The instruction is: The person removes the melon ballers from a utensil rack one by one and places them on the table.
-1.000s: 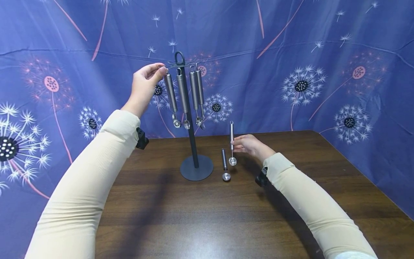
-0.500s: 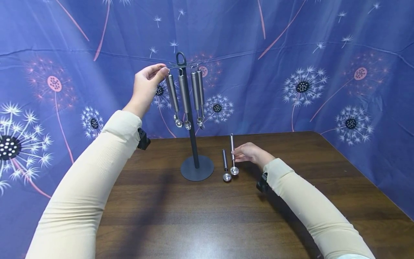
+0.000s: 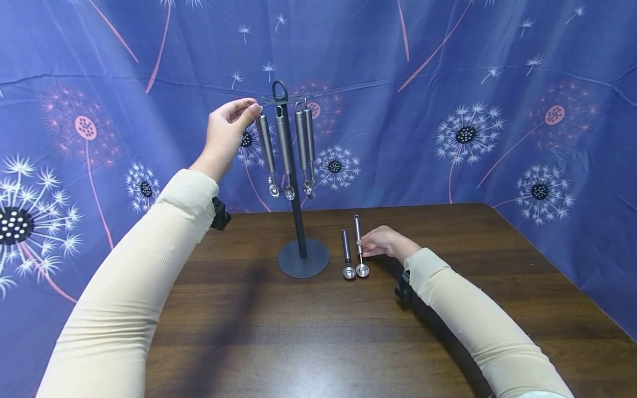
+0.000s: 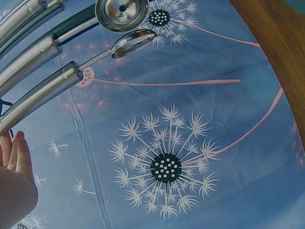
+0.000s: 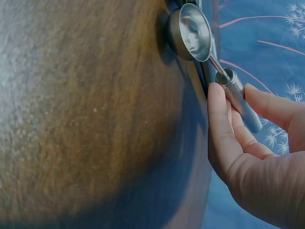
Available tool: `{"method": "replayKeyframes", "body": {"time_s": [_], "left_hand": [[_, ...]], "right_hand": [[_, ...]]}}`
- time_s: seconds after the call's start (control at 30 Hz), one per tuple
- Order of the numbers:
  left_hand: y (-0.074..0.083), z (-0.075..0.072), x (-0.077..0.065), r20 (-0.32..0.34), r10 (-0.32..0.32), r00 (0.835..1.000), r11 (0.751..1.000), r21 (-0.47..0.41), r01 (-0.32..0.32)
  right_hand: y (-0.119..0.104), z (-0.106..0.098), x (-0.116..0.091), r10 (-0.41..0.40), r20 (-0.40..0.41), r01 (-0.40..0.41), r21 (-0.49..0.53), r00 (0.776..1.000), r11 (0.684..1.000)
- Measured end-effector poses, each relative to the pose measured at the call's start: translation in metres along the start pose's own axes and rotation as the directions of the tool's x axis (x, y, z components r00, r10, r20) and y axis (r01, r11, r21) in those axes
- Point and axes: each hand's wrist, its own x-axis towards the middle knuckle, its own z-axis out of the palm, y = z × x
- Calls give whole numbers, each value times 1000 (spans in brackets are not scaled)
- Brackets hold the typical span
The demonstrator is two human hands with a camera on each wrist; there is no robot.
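My right hand (image 3: 387,243) pinches the metal handle of a melon baller (image 3: 362,270) between thumb and fingers, low over the table. Its round bowl faces up in the right wrist view. Just to its left, a second melon baller (image 3: 349,272) lies on the wood. High on the left, my left hand (image 3: 226,130) pinches a black utensil rack (image 3: 303,258) at a hook; the fingertips are close to the top of the leftmost hanging utensil (image 3: 266,143). Several steel-handled utensils hang from the rack, bowls down; one bowl (image 4: 123,12) has a central hole.
The brown wooden table (image 3: 318,331) bears the rack's round base. Behind it hangs a blue curtain (image 3: 398,138) with dandelion prints. The hanging utensils sit close together around the rack's pole.
My right hand has lowered the melon baller towards the table, beside the lying one. My left hand keeps its place at the rack.
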Motion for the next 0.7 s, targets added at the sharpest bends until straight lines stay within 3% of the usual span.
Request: {"method": "replayKeyframes", "body": {"time_s": [0.43, 0.7], "left_hand": [[-2, -2, 0, 7, -9, 1000, 1000, 21, 9], [-4, -2, 1, 12, 7, 1000, 1000, 24, -7]], "right_hand": [[6, 6, 6, 116, -40, -115, 25, 992, 993], [7, 9, 9, 111, -56, -111, -5, 992, 994]]}}
